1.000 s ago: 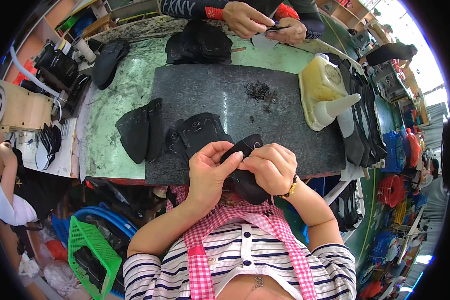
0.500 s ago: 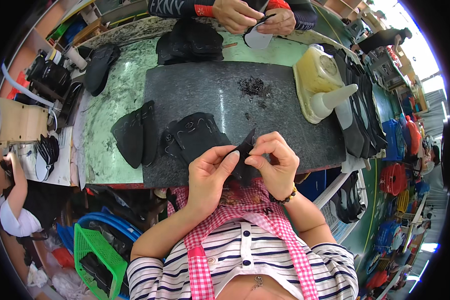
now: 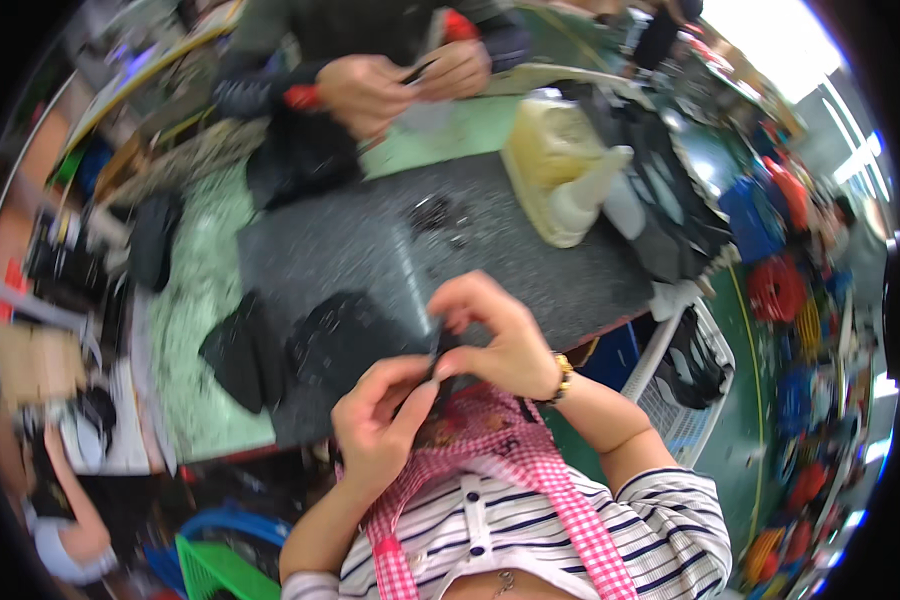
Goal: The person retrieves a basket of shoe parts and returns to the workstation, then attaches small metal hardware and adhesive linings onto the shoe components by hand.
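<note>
Near the front edge of the table, my left hand [image 3: 382,415] pinches a small black fabric piece [image 3: 436,352] between thumb and fingers. My right hand [image 3: 500,335], with a beaded bracelet on its wrist, is closed on the same piece from the other side. The piece is mostly hidden by my fingers and blurred. Just beyond my left hand lies a stack of black fabric pieces [image 3: 340,340] with pale marks along the edges. More black curved pieces [image 3: 240,355] lie to its left.
A dark board [image 3: 320,245] covers the middle of the green table [image 3: 205,230], with black scraps [image 3: 435,212] on it. At right stand a yellowish container [image 3: 540,150] with a white nozzle and several shoe pieces [image 3: 660,210]. Across the table, another person's hands [image 3: 370,95] work near a black pile [image 3: 300,165].
The whole view has turned and shifted, and is now blurred. My hands have come closer together, and the black piece shows less between them.
</note>
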The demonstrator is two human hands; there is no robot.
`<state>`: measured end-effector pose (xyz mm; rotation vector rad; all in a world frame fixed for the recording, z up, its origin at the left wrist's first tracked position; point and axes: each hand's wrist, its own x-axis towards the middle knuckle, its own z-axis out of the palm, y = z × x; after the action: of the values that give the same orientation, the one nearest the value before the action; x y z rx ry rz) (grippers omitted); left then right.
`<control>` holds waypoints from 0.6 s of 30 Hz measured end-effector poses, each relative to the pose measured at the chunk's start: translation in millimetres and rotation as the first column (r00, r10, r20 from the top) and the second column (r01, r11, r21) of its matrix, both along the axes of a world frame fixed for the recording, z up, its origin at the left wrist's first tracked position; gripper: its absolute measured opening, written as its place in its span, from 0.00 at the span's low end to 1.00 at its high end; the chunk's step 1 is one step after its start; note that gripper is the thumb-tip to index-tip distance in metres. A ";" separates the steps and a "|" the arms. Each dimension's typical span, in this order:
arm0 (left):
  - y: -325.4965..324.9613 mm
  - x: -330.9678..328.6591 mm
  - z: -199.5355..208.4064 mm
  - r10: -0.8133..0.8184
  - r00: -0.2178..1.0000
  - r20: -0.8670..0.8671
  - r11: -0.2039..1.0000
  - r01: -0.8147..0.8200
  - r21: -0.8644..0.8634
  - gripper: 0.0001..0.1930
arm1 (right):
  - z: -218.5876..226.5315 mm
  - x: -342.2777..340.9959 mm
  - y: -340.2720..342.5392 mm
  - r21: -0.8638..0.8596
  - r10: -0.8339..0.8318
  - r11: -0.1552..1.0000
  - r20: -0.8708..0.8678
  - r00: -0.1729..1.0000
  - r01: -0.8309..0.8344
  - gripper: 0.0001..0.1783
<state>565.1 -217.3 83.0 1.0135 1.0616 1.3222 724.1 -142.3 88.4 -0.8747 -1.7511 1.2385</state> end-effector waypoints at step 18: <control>33.3 -26.0 17.2 0.618 0.529 -0.581 0.292 0.532 0.795 0.07 | 1.5 9.3 -14.9 -0.559 0.246 0.648 -0.490 0.837 -0.518 0.20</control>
<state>539.1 -184.0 100.3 2.9566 0.8172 1.5050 733.4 -157.2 89.9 -0.5709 -1.1869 2.2677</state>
